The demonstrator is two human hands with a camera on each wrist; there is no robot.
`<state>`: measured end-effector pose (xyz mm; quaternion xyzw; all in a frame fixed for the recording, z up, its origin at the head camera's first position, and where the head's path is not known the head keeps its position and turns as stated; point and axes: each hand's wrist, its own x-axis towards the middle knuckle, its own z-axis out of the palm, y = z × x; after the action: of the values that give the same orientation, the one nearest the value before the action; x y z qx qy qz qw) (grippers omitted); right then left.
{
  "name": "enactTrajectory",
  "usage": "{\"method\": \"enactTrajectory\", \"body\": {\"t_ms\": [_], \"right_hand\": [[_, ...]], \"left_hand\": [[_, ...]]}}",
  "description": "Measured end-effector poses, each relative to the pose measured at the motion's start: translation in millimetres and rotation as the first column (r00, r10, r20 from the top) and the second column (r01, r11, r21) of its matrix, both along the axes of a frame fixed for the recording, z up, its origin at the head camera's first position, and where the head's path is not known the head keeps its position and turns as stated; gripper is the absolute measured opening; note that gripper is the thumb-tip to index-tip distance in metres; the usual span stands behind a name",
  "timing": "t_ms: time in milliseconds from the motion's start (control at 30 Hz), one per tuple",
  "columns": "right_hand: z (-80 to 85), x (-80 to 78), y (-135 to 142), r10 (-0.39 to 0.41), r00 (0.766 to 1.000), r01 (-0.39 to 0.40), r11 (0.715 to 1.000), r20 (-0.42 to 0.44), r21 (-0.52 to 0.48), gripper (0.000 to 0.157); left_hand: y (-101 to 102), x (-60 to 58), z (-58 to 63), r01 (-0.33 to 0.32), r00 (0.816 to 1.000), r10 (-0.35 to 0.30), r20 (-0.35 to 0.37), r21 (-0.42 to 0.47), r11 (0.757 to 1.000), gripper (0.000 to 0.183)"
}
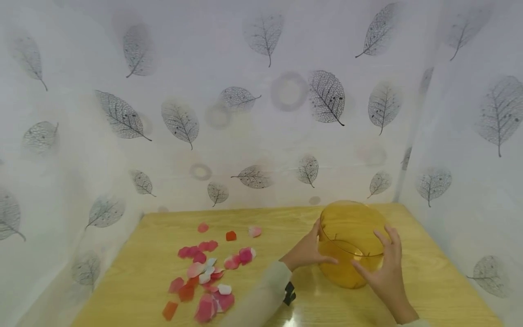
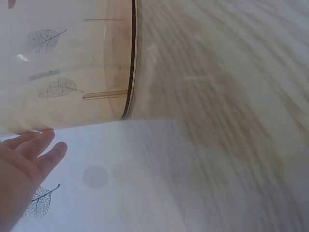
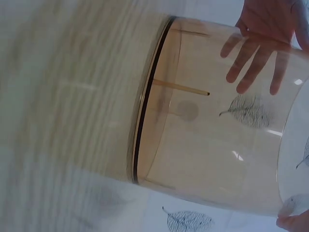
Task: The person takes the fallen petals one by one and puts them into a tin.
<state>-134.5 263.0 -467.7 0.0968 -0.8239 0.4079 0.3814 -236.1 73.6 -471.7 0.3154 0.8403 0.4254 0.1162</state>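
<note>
A see-through amber round container [image 1: 347,220], wide-mouthed, is between my hands on the right of the table in the head view. Around its left side my left hand [image 1: 308,250] holds it, thumb in front and fingers partly behind the wall. My right hand [image 1: 386,277] grips the opposite side, thumb at the front and fingers up along the wall. The right wrist view shows the container's wall [image 3: 217,145], a dark ring at one end and thin rods inside. Left fingers [image 2: 36,150] touch the wall in the left wrist view. Whether its base touches the table is unclear.
Scattered pink, red, orange and white artificial petals [image 1: 196,270] lie on the left half of the wood-grain table [image 1: 163,236]. Leaf-patterned white walls [image 1: 245,136] enclose the back and both sides. A dark band [image 1: 289,294] shows by my left sleeve.
</note>
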Motion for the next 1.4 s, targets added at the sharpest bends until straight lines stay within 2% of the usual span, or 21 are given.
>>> {"method": "enactTrajectory", "body": {"t_ms": [233,367,433,533,633,700,967,1133,1233,1300,1333,1400], "right_hand": [[-0.9,6.5,-24,0.009,1.0,-0.008,1.0,-0.014,0.027,0.088],[-1.7,5.5,-27,-0.038,0.997,0.048,0.988,-0.072,0.146,0.089],[-0.8,3.3,-26,-0.07,0.988,0.102,0.965,-0.14,0.242,0.089],[2.8,-0.6,-25,-0.088,0.965,0.18,0.908,-0.247,0.378,0.082],[8.0,-3.2,-25,-0.084,0.943,0.233,0.856,-0.321,0.461,0.072],[11.3,-4.5,-26,-0.08,0.931,0.258,0.833,-0.356,0.49,0.068],[10.5,-6.7,-26,-0.125,0.889,0.366,0.772,-0.44,0.519,0.062],[7.6,-7.2,-25,-0.134,0.88,0.384,0.764,-0.455,0.519,0.059],[8.1,-8.5,-26,-0.131,0.871,0.393,0.764,-0.473,0.512,0.056],[9.2,-9.0,-27,-0.132,0.867,0.398,0.764,-0.481,0.507,0.054],[9.9,-9.0,-27,-0.131,0.865,0.399,0.765,-0.484,0.506,0.054],[11.1,-8.3,-27,-0.136,0.865,0.403,0.762,-0.483,0.508,0.053]], "left_hand": [[-26,8.5,-1.4,0.007,1.0,-0.007,-0.003,0.013,1.0,0.122],[-30,9.6,-4.6,0.005,1.0,-0.005,-0.02,0.013,1.0,0.122],[-29,9.1,-5.1,0.01,0.999,-0.009,-0.031,0.023,1.0,0.123],[-24,8.5,-4.7,0.009,0.999,-0.007,-0.037,0.032,0.999,0.123],[-15,8.0,-3.4,0.005,0.999,-0.004,-0.039,0.033,0.999,0.124],[-9,7.6,-2.3,0.006,0.999,-0.004,-0.033,0.038,0.999,0.124],[2,4.5,-3.6,0.034,0.999,-0.033,-0.032,0.032,0.999,0.121],[0,7.8,-2.7,0.055,0.998,-0.055,-0.004,0.037,0.998,0.12],[-10,12.6,-3.4,0.107,0.994,-0.106,0.031,-0.017,0.994,0.115],[-22,17.6,-2.2,0.147,0.989,-0.145,0.02,-0.119,0.982,0.112],[-30,21.1,-0.9,0.168,0.986,-0.168,0.012,-0.182,0.969,0.11],[-46,28.8,4.0,0.214,0.973,-0.231,-0.017,-0.314,0.925,0.105]]}}
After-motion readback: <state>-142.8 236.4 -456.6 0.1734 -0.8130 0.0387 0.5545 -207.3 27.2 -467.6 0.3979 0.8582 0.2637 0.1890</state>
